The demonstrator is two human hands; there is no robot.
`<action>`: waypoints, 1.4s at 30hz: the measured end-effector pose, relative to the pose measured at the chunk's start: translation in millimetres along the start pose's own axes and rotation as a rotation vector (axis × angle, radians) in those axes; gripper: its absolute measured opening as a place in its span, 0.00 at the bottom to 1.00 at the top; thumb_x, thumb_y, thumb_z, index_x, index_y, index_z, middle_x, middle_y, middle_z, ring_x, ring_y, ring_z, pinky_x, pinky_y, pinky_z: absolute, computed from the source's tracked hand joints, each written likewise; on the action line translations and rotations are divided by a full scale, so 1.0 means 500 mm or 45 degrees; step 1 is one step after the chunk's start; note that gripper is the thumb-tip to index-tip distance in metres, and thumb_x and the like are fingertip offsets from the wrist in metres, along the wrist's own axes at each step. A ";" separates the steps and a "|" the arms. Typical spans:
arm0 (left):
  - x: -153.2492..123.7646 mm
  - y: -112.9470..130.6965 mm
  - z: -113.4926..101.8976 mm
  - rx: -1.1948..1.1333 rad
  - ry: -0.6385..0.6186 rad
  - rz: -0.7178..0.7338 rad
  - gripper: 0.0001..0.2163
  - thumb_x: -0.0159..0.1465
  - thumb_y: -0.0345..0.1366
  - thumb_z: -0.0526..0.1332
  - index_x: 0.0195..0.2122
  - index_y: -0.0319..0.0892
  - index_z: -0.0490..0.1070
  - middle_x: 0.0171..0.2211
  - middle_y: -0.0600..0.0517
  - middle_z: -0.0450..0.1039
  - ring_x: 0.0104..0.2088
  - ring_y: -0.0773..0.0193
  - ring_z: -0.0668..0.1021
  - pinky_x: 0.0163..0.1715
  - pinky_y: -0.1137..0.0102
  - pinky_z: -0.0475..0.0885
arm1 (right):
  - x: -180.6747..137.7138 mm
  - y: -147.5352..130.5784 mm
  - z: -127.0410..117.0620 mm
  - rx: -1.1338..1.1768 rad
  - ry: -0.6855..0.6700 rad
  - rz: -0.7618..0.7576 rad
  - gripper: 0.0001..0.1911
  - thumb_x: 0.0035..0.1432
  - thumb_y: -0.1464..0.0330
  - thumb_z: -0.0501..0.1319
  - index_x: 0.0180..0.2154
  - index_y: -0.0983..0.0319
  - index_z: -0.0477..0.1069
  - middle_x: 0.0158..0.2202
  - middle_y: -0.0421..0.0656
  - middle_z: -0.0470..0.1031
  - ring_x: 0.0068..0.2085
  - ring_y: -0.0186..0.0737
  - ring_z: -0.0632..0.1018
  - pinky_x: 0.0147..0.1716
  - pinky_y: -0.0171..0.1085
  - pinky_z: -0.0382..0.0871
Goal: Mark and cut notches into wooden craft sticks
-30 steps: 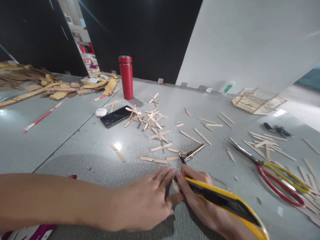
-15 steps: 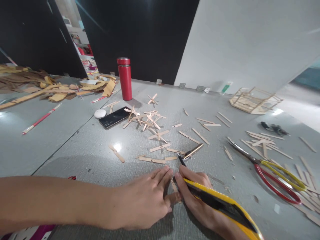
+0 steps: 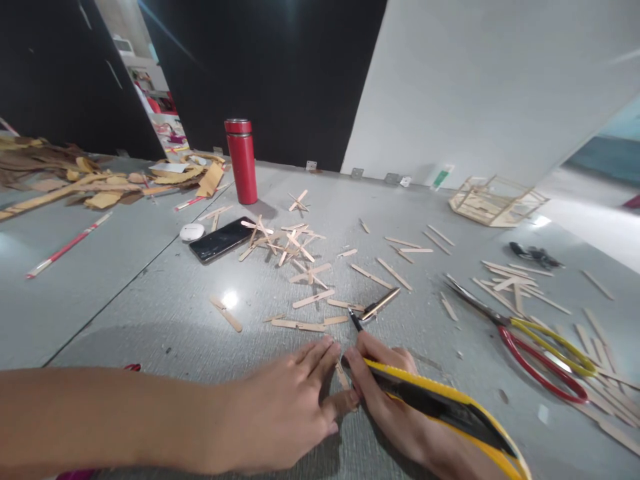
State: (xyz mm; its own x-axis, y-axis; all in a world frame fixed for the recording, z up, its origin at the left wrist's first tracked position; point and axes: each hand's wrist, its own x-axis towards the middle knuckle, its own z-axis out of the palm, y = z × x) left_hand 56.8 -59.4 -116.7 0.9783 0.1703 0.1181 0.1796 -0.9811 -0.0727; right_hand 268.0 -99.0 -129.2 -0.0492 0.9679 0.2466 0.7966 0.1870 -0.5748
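My left hand (image 3: 287,407) lies flat on the grey table (image 3: 150,293), fingers stretched out, pressing down a short wooden stick (image 3: 342,377) between fingertips and thumb. My right hand (image 3: 385,393) is wrapped round a yellow and black utility knife (image 3: 440,407), whose tip touches the table right beside that stick. Both hands meet near the table's front edge.
Several loose wooden sticks (image 3: 300,250) are scattered ahead. A phone (image 3: 220,239), a white round case (image 3: 192,231) and a red flask (image 3: 242,161) stand further back. Red and yellow scissors (image 3: 530,340) lie right. A stick frame (image 3: 493,200) sits far right; cardboard scraps (image 3: 100,177) far left.
The hands have barely moved; the view has shifted a little, so everything sits slightly further left. The left hand still presses the stick and the right still holds the knife.
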 end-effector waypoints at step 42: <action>-0.003 0.000 0.002 0.086 0.014 -0.034 0.23 0.74 0.34 0.54 0.67 0.27 0.62 0.65 0.21 0.63 0.67 0.37 0.69 0.67 0.54 0.62 | 0.018 -0.030 -0.021 -0.078 -0.182 -0.119 0.21 0.74 0.61 0.45 0.28 0.55 0.64 0.26 0.42 0.75 0.27 0.41 0.77 0.30 0.38 0.75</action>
State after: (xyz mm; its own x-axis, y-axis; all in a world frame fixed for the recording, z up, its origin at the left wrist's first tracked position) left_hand 55.6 -59.7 -117.6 0.9720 0.1948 0.1315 0.2123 -0.9677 -0.1361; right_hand 262.0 -95.1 -110.1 -0.2062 0.9616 0.1809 0.8194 0.2708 -0.5052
